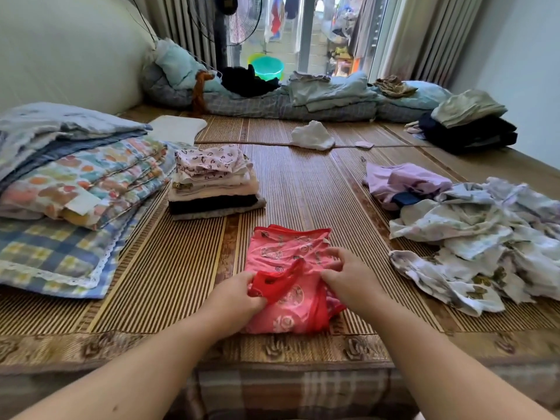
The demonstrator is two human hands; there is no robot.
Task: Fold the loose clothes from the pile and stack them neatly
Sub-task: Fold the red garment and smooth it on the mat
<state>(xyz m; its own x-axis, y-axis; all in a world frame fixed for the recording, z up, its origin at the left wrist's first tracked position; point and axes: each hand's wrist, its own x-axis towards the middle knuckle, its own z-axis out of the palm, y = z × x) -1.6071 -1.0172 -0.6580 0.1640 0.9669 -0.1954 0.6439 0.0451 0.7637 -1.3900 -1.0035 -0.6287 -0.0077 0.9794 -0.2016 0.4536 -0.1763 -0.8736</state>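
Observation:
A small pink garment with red trim (285, 253) lies flat on the bamboo mat (303, 183) near the bed's front edge. My left hand (235, 295) pinches its red strap at the near left. My right hand (348, 274) grips the cloth on its near right side. A neat stack of folded clothes (212, 183), with a pink patterned piece on top, stands behind and to the left. The loose pile of pale floral clothes (485, 237) sprawls on the right, with a lilac garment (403, 180) at its far edge.
Folded quilts and a checked pillow (69, 183) fill the left side. A white cloth (312, 136) lies mid-mat. Dark folded clothes (469, 128) sit at the far right. Rolled bedding (303, 98) lines the far edge, with a standing fan (225, 25) behind it.

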